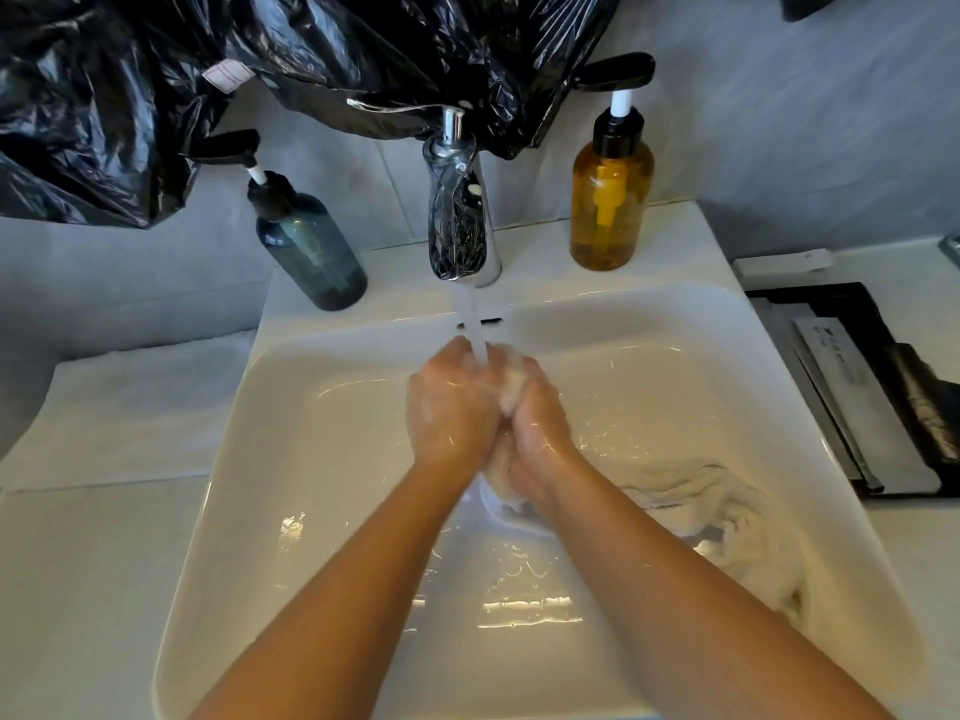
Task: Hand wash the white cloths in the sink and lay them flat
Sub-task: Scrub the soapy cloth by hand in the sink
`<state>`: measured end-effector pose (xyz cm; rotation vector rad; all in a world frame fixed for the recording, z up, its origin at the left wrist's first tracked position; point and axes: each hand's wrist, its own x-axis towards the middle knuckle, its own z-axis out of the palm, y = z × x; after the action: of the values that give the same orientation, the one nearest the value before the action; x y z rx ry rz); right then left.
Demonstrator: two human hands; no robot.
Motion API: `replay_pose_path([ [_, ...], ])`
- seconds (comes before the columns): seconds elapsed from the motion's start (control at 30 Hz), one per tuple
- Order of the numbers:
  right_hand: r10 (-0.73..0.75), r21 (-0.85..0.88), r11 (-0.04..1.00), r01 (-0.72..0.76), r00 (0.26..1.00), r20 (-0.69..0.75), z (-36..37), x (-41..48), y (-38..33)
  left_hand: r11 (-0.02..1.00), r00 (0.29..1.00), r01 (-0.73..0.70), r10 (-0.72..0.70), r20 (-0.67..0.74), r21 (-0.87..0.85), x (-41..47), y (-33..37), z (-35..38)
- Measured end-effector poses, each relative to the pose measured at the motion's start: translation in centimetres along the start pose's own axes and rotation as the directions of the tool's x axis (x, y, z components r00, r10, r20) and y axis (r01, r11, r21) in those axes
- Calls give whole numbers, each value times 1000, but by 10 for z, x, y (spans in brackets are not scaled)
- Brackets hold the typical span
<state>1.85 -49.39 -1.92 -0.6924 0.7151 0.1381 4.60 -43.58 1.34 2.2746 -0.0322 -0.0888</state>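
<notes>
My left hand (pixel 451 407) and my right hand (pixel 535 426) are pressed together over the middle of the white sink (pixel 311 459). Between them they grip a bunched wet white cloth (pixel 511 384), which shows above the fingers and again below the palms. Water runs from the chrome tap (pixel 457 220) straight onto the hands and the cloth. A second wet white cloth (pixel 727 522) lies crumpled in the right part of the basin. A further white cloth (pixel 140 407) lies spread flat on the counter left of the sink.
A blue-green pump bottle (pixel 311 252) stands at the sink's back left and an amber pump bottle (pixel 608 194) at its back right. Black plastic sheeting (pixel 208 70) hangs behind the tap. A black tray (pixel 857 387) with flat packets sits on the counter at right.
</notes>
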Motion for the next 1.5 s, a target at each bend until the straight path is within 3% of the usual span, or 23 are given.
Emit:
replay_pose_path([
  [0.1,-81,-232,970,79,997,0,0,-5,-2,998,997,68,-67,42,-12,26,-2,-22],
  [0.23,-19,-259,966,14,1000,-19,-12,-5,-25,990,971,14,-47,233,140,16,-18,-84],
  [0.37,58,-410,911,-45,998,19,-8,-6,-19,915,805,-36,-211,555,401,-5,-53,-121],
  [0.47,46,-457,890,-6,996,77,1,-9,-10,972,779,-50,-107,618,232,-12,-55,-98],
  [0.57,-50,-453,890,59,998,32,3,-6,-12,999,884,-47,49,465,-16,-17,-49,-55],
  [0.63,-116,-499,862,91,993,-21,-2,-2,-17,1000,938,5,-12,346,21,-15,-43,-38],
  [0.7,-141,-591,797,129,990,26,-8,-4,-23,998,945,55,-42,325,-29,-6,-36,-40],
  [0.77,-105,-729,670,140,990,94,-12,-13,-31,982,948,62,-2,319,-177,0,-26,-54],
  [0.83,12,-817,564,123,988,157,-18,-20,-37,949,957,156,-76,280,-273,5,-23,-68],
  [0.9,83,-833,536,137,973,214,-24,-25,-44,920,940,250,-157,302,-303,9,-27,-76],
  [0.93,63,-828,541,145,975,212,-24,-26,-47,918,930,270,-171,327,-290,11,-29,-77],
  [1.0,-84,-731,658,181,982,167,-24,-16,-46,932,916,265,-163,366,-248,8,-32,-74],
  [1.07,-169,-583,788,196,980,101,-13,-13,-40,957,943,179,-100,318,-228,2,-30,-63],
  [1.13,-150,-463,873,151,988,38,-7,2,-27,970,975,63,-9,223,-234,-8,-23,-44],
  [1.27,-310,-532,792,300,948,72,8,2,-12,976,993,115,-108,47,-183,-9,-9,-7],
  [1.33,-289,-443,850,286,955,62,10,-5,-7,968,990,144,-140,36,-206,2,-7,-8],
  [1.4,-223,-357,906,228,973,56,3,-6,-6,971,995,95,-88,43,-219,3,-8,-16],
  [1.5,-169,-217,964,150,983,-72,-6,-5,-17,963,994,-87,101,42,-254,-21,-7,-25],
])
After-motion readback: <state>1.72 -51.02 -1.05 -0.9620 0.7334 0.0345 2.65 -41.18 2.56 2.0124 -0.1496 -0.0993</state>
